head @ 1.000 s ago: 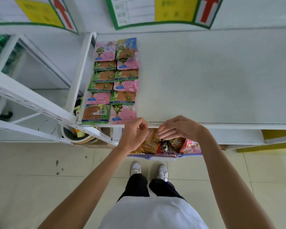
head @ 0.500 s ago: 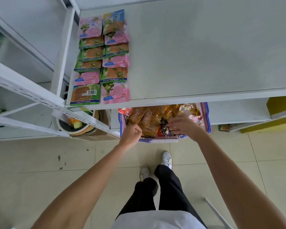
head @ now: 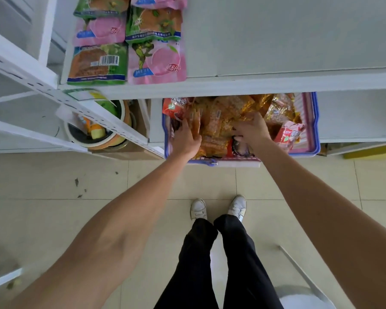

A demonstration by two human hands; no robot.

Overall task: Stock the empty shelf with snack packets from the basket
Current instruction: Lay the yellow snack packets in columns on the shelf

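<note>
Looking down from my head, both my bare arms reach forward into a blue-rimmed basket (head: 315,121) that sits low, under the front edge of a white shelf (head: 276,36). The basket is heaped with packets (head: 218,123), mostly orange and gold, with a red packet (head: 288,134) near its right wall.

My left hand (head: 186,139) lies on the pile at the basket's left side. Its fingers reach forward, fairly straight and slightly spread, touching the packets without closing round any. My right hand (head: 252,130) is over the middle of the pile. Its fingers curl down among the gold packets, their tips hidden, so I cannot tell whether they hold one.

On the shelf's left end, two columns of packets lie flat, side by side. A green packet (head: 97,63) with a barcode and a pink packet (head: 157,61) sit nearest the front edge. More green and pink ones run back behind them. The rest of the shelf, to the right, is bare white.

To the left stands a white rack (head: 20,63), with a round bucket (head: 94,139) beneath it. Below, my white shoes (head: 197,208) stand on a pale tiled floor (head: 54,186).
</note>
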